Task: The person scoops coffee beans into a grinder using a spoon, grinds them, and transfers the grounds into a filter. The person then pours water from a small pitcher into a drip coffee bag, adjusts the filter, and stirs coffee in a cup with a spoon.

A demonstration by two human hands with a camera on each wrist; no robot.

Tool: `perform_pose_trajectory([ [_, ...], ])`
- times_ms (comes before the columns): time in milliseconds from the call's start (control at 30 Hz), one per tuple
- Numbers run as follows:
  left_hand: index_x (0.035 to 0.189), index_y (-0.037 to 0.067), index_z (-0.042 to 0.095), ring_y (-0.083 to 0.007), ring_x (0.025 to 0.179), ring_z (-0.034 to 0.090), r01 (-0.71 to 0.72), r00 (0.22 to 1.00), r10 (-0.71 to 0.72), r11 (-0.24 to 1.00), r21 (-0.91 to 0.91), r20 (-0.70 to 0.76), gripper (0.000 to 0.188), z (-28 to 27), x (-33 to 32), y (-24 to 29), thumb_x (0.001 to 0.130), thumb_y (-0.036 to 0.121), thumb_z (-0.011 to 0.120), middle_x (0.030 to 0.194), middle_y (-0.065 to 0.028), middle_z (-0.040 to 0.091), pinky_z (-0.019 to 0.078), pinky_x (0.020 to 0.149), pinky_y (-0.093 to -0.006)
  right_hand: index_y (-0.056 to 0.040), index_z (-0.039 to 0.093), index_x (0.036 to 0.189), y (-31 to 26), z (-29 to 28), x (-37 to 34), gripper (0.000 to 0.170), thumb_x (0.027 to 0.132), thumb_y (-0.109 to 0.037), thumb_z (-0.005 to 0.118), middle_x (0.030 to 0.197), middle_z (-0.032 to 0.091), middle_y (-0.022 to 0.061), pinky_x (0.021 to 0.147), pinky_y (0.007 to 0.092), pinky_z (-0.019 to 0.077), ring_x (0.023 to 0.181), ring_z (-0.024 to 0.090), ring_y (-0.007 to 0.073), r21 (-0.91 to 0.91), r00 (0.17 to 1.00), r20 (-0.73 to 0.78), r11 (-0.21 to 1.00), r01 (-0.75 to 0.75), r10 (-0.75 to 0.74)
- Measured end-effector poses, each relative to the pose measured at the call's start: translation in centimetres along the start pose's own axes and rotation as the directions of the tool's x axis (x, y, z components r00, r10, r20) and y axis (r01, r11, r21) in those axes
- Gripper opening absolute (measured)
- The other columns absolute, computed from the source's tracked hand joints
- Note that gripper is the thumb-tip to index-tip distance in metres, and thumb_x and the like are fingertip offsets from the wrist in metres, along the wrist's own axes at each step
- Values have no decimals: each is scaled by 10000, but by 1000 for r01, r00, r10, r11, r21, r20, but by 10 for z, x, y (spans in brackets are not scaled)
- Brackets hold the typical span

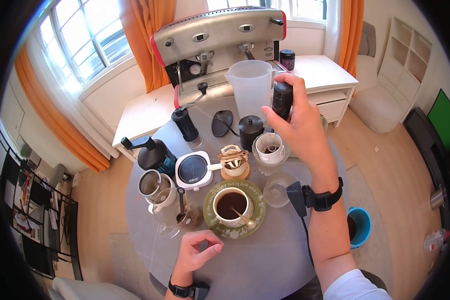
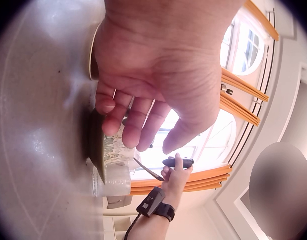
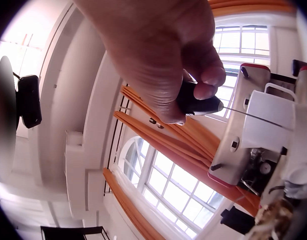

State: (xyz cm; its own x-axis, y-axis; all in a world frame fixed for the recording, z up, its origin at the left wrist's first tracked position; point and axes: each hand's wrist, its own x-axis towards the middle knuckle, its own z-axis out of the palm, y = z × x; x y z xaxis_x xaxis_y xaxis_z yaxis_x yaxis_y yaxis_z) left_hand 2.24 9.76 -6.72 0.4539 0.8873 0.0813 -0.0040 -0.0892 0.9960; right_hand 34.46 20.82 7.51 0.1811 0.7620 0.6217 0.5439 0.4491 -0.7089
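My right hand (image 1: 302, 120) grips a black milk frother (image 1: 283, 99) upright. Its thin metal rod, clear in the right wrist view beside the frother's body (image 3: 198, 102), runs down into a white cup (image 1: 271, 156) sitting in a clear glass holder, with the round whisk end inside the cup. My left hand (image 1: 197, 249) is loosely curled near the table's front side and holds nothing; its relaxed fingers (image 2: 138, 120) show in the left wrist view. Just beyond it, a cup of dark coffee (image 1: 231, 204) stands on a green saucer (image 1: 257, 220) with a gold spoon (image 1: 245, 219).
Behind the white cup stand a tall plastic pitcher (image 1: 250, 85) and a black lidded pot (image 1: 250, 131). A drip coffee bag sits in a small cup (image 1: 233, 162). Left are a scale (image 1: 194, 170), hand grinders (image 1: 185, 125) and glassware (image 1: 167, 205). An espresso machine (image 1: 220, 40) is at the back.
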Motion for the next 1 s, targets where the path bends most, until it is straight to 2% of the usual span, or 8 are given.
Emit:
perform_pose_trajectory([
  [167, 908, -22, 760, -98, 708, 598, 1, 1000, -2, 1000, -8, -1, 56, 0, 0, -1, 888, 27, 778, 812, -48, 731, 444, 648, -252, -125, 449, 1386, 2, 1, 1, 543, 937, -153, 752, 1002, 728, 216, 795, 441, 577, 912, 754, 393, 74, 999, -43, 997, 14, -11],
  [367, 909, -24, 760, -98, 704, 593, -8, 1000, 8, 1000, 9, 5, 59, -1, 0, 0, 891, 29, 778, 819, -46, 730, 446, 651, -255, -130, 448, 1388, 0, -1, 1, 545, 936, -158, 751, 997, 727, 216, 807, 444, 575, 906, 753, 396, 32, 999, -43, 999, 10, -9],
  [433, 908, -26, 758, -99, 711, 600, -3, 1000, 3, 1000, 4, 10, 57, -1, 0, 0, 893, 26, 776, 820, -52, 729, 448, 652, -254, -131, 440, 1395, -1, -3, 1, 553, 937, -157, 750, 991, 723, 213, 795, 446, 576, 903, 753, 395, 7, 1000, 11, 1000, -19, 19],
  [667, 917, -33, 755, -103, 725, 620, 21, 1000, -20, 999, -32, 4, 50, 1, -1, 3, 901, 13, 764, 821, -60, 728, 451, 656, -249, -131, 437, 1396, -2, -3, 1, 555, 938, -153, 750, 987, 722, 212, 771, 441, 579, 902, 757, 389, -4, 1000, -26, 1000, 11, -11],
  [767, 917, -33, 755, -103, 725, 621, 9, 1000, -9, 1000, -24, 1, 47, -1, -1, 3, 902, 10, 762, 822, -59, 728, 451, 656, -249, -129, 438, 1395, -1, -2, 1, 555, 937, -151, 751, 986, 723, 211, 775, 439, 582, 900, 759, 383, 78, 997, -78, 997, 21, -14],
  [833, 934, -75, 740, -168, 776, 684, 17, 999, -18, 1000, 24, 36, 105, -4, -2, 3, 908, 26, 726, 859, -117, 713, 515, 686, -278, -123, 444, 1389, -3, -3, 1, 550, 935, -150, 753, 985, 725, 209, 779, 434, 585, 896, 761, 378, 61, 998, -64, 998, 12, -9],
  [967, 932, -74, 739, -169, 773, 683, 6, 999, -8, 999, 40, 36, 105, -4, -2, -1, 908, 27, 724, 859, -116, 712, 514, 685, -278, -118, 447, 1388, -3, -2, 0, 554, 930, -150, 757, 982, 725, 204, 780, 427, 588, 894, 761, 373, 12, 999, -27, 1000, -24, 24],
  [1000, 921, -49, 749, -132, 740, 642, 0, 1000, 0, 1000, 14, 18, 77, -2, -2, -1, 903, 26, 748, 834, -82, 719, 478, 664, -263, -116, 449, 1389, -1, -1, 1, 556, 928, -151, 758, 980, 724, 204, 777, 427, 588, 889, 760, 373, 52, 998, -55, 999, 6, -3],
])
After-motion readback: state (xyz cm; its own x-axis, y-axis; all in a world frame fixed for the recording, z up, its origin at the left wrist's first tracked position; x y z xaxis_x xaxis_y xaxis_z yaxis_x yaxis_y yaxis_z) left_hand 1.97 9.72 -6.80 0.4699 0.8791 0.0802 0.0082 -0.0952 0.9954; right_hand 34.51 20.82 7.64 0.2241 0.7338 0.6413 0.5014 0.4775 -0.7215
